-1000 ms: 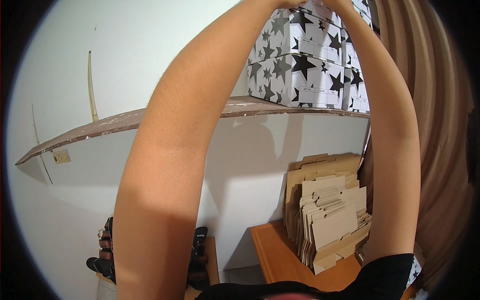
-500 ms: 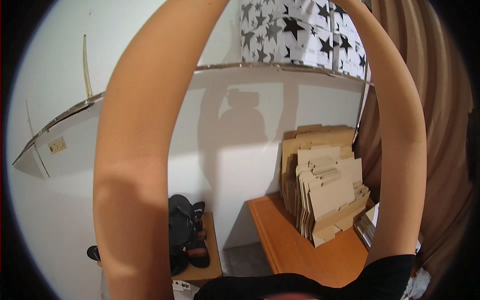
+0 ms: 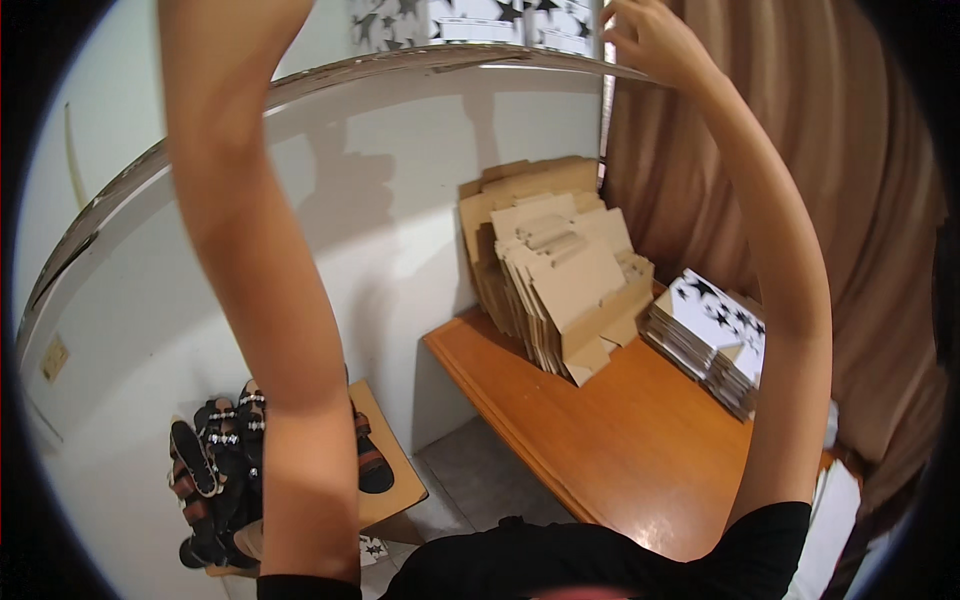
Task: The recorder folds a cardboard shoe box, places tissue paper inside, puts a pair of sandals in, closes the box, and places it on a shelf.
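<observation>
My right hand (image 3: pixel 655 42) is raised by the right end of the high shelf (image 3: pixel 480 58), its fingers loosely bent and apart, with nothing seen in them. Just to its left, white boxes printed with black and grey stars (image 3: pixel 470 18) stand on the shelf, cut off by the top edge of the view. My left arm (image 3: pixel 250 250) reaches up past the shelf, but the left hand lies beyond the top edge, so what it touches is hidden.
Below is an orange-brown wooden table (image 3: pixel 570 440) bearing folded brown cardboard (image 3: pixel 575 270) and a stack of flattened star-printed cartons (image 3: pixel 705 330). Lower left, black sandals (image 3: pixel 215 450) lie on a cardboard box (image 3: pixel 395 470). A brown curtain (image 3: pixel 850 150) hangs on the right.
The view has turned to the right and downward. My right hand has come into sight by the shelf end, apart from the boxes. The left arm now shows farther left.
</observation>
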`<state>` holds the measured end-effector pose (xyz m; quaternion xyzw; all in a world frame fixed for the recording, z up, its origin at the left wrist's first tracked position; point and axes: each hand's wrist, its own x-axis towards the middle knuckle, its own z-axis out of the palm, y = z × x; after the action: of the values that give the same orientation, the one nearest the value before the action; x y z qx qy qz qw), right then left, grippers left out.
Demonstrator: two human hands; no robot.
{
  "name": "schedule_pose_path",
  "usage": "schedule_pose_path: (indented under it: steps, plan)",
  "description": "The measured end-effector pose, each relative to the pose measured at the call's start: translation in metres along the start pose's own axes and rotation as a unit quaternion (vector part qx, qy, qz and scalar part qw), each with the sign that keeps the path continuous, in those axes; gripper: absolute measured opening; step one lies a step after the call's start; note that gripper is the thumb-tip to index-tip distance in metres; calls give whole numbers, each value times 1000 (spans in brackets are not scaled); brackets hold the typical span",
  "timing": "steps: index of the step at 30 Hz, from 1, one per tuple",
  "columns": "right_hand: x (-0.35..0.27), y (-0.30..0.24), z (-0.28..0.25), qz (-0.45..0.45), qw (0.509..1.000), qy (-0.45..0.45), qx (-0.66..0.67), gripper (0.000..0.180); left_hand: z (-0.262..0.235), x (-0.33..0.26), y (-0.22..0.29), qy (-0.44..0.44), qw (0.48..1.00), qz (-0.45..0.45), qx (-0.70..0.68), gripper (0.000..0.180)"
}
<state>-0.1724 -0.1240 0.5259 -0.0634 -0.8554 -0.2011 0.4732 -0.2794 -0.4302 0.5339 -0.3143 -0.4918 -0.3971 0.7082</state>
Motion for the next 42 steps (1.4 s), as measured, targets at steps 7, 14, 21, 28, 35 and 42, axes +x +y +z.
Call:
schedule_pose_path:
  steps: [7, 14, 21, 28, 35, 42]
  plan:
    - [-153, -29, -45, 106, 973, -202, 13, 22, -78, -99, 29, -43, 886, -158, -434, 26]
    - [-310, -49, -86, 299, 882, -351, 101, 30, -46, -221, 155, -355, 644, -319, -598, 25]
    - [-467, -63, -108, 465, 799, -330, 189, 32, -46, -347, 299, -581, 541, -230, -562, 33]
    - [-582, -60, -100, 617, 692, -215, 307, 32, -37, -432, 403, -686, 433, -181, -555, 39]
    - [-639, -39, -99, 703, 623, -73, 334, 30, -13, -498, 501, -764, 343, -227, -497, 57]
    - [-669, -2, -87, 728, 602, -43, 325, 30, 59, -553, 543, -782, 407, -214, -420, 62]
